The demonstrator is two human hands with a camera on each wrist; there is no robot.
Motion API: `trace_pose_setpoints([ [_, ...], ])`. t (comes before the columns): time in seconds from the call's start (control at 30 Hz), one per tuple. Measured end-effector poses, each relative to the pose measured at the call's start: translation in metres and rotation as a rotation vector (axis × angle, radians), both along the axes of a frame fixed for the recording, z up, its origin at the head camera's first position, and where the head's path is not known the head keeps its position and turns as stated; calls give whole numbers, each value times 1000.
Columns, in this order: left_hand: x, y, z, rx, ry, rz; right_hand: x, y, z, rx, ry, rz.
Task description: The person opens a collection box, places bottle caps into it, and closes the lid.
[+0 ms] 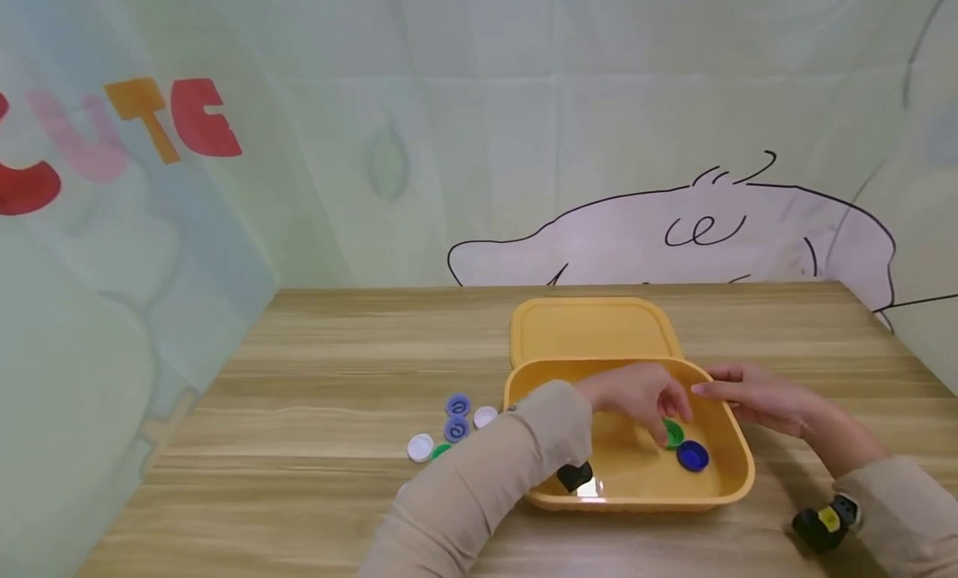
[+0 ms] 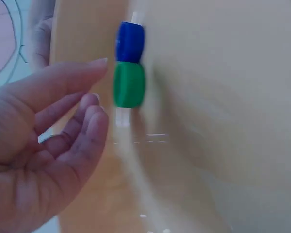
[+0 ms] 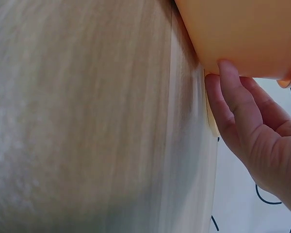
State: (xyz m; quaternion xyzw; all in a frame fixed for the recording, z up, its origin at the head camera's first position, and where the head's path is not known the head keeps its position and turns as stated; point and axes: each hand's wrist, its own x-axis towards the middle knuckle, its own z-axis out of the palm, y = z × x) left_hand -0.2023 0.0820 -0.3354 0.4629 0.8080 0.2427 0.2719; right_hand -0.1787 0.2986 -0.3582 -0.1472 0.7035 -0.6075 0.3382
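A yellow-orange plastic box (image 1: 636, 505) stands on the wooden table. In it, near the right end, a green bottle cap (image 1: 673, 434) and a dark blue bottle cap (image 1: 693, 456) lie side by side. My left hand (image 1: 645, 399) reaches down into the box, its fingertips beside the green cap. In the left wrist view that hand (image 2: 53, 131) is loosely bent, with nothing between thumb and fingers. My right hand (image 1: 767, 399) holds the box's right wall, thumb over the rim. The right wrist view shows its fingers (image 3: 235, 94) against the outer side.
A matching lid (image 1: 595, 328) lies flat behind the box. Left of the box are several loose caps: two bluish-purple caps (image 1: 457, 418), white caps (image 1: 421, 447) and a green cap (image 1: 441, 451), partly hidden by my left sleeve. A printed cloth (image 1: 419, 145) hangs behind the table.
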Motion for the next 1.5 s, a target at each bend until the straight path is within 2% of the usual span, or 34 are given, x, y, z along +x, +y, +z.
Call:
trace_pose_setpoints([
  [0.17,-3,-4,14,17,-3,72,-1,1,1,38,9,-26],
  [0.37,-3,-16,27,67,-84,53,-1,2,1,20,-4,-43],
  [0.53,0,-28,32,93,-117,50,-1,1,0,24,1,-46],
  [0.63,0,-38,34,106,-138,76,-1,0,0,39,10,-50],
  [0.83,-1,-57,38,189,-195,123,0,0,1,58,25,-56],
  [1.03,-3,-74,43,206,-212,172,0,0,2,52,21,-49],
  [1.17,-1,-86,47,222,-225,175,0,-2,3,65,23,-52],
  [1.5,4,-109,54,205,-186,190,1,-1,0,49,27,-52],
])
